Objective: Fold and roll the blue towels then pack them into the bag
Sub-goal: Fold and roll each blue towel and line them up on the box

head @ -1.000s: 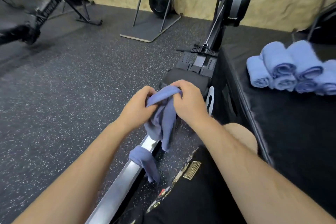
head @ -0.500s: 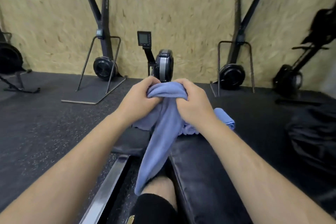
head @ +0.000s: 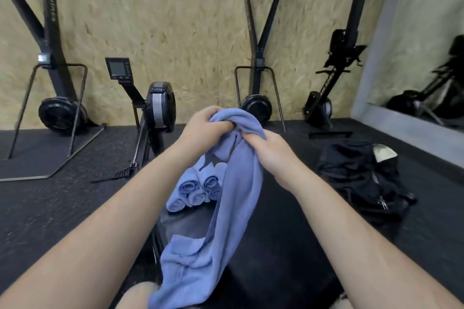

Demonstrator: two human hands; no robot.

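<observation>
A loose blue towel (head: 226, 213) hangs in front of me, bunched at its top edge. My left hand (head: 204, 130) grips the top of it, and my right hand (head: 272, 155) grips it just to the right and a little lower. Its lower end droops to my knee at the bottom of the view. Behind the hanging towel, several rolled blue towels (head: 194, 192) lie stacked on a black padded box (head: 276, 246). A black bag (head: 361, 178) sits on the floor to the right of the box, its top loosely open.
A rowing machine (head: 157, 108) with a monitor stands ahead on the left, its rail running toward me. Other black exercise machines (head: 256, 105) line the chipboard wall. A mirror (head: 426, 57) leans at the far right. Speckled rubber floor (head: 50, 208) spreads to the left.
My head has turned right and up, bringing the rolled towels, box and bag into view. Both hands have kept hold of the towel and lifted it over the box, the right hand now lower.
</observation>
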